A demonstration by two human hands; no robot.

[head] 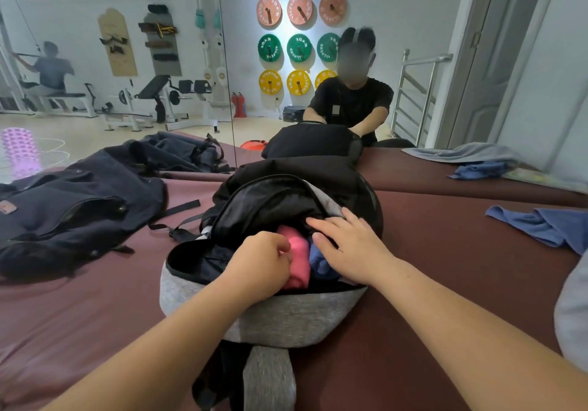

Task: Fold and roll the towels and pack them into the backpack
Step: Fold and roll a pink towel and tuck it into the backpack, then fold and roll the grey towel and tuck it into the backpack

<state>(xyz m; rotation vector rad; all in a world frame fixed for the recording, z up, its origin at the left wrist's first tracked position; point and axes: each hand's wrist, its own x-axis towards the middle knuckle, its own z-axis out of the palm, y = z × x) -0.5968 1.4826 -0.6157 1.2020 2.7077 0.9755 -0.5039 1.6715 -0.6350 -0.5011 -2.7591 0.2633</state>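
A grey and black backpack (280, 318) lies open on the maroon mat in front of me. Inside its mouth sit a rolled pink towel (299, 261) and a rolled blue towel (319, 262) side by side. My left hand (257, 264) is in the opening with its fingers curled against the pink towel. My right hand (346, 248) rests with spread fingers on the blue towel and the black inner lining. Another blue towel (541, 226) lies crumpled on the mat at the right.
A dark navy bag (73, 207) lies flat on the mat at the left. A mirror runs along the mat's far edge, reflecting me, the backpack and gym equipment. A grey cloth (572, 312) shows at the right edge.
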